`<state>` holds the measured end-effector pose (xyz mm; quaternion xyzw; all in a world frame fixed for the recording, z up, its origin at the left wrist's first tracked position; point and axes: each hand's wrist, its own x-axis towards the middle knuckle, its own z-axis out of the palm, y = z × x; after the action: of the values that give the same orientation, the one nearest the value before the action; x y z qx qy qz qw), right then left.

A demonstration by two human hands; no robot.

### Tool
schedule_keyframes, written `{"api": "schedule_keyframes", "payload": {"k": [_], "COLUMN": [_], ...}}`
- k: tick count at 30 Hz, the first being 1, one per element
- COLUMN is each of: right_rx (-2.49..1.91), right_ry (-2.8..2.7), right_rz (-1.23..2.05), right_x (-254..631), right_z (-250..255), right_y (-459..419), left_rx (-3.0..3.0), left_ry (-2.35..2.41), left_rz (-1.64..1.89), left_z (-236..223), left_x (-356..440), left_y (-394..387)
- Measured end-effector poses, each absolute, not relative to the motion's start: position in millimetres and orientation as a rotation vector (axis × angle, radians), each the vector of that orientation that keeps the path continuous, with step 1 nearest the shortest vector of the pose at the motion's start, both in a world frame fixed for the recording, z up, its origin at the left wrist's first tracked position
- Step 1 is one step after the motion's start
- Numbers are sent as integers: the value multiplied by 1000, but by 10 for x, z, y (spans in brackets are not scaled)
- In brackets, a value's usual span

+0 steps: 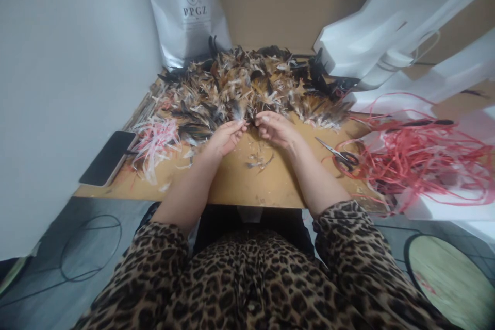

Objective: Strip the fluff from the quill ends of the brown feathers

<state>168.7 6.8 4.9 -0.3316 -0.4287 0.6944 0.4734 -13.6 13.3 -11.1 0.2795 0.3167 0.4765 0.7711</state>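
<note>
Feathers, brown, black and white, are heaped in a wide loose pile across the far half of the tan wooden tabletop, w/ its near edge at the fingertips. Tangled red plastic strips are spread at right, beside white folded bags; a silver foil pouch is stood behind the pile. Pale pink strips and a black phone are seen at left. Black-handled scissors are laid near the right wrist. Left hand & right hand are held close together, fingers pressed into a pinch on small feathers at the pile's edge.
</note>
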Motion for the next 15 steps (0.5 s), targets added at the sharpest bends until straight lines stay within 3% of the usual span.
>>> {"api": "schedule_keyframes", "payload": {"k": [8,15], "right_rx": [-944,-1014], "right_ry": [-1107,-1084], "right_rz": [1359,1412], "right_x": [1376,1520], "right_z": [-68,-2], "right_y": [37,67], "left_rx": [584,640], "left_ry": [674,725], "left_rz": [1032,984], "left_z": [-91,-135], "left_x": [-110,-134], "left_y": [111,125]}}
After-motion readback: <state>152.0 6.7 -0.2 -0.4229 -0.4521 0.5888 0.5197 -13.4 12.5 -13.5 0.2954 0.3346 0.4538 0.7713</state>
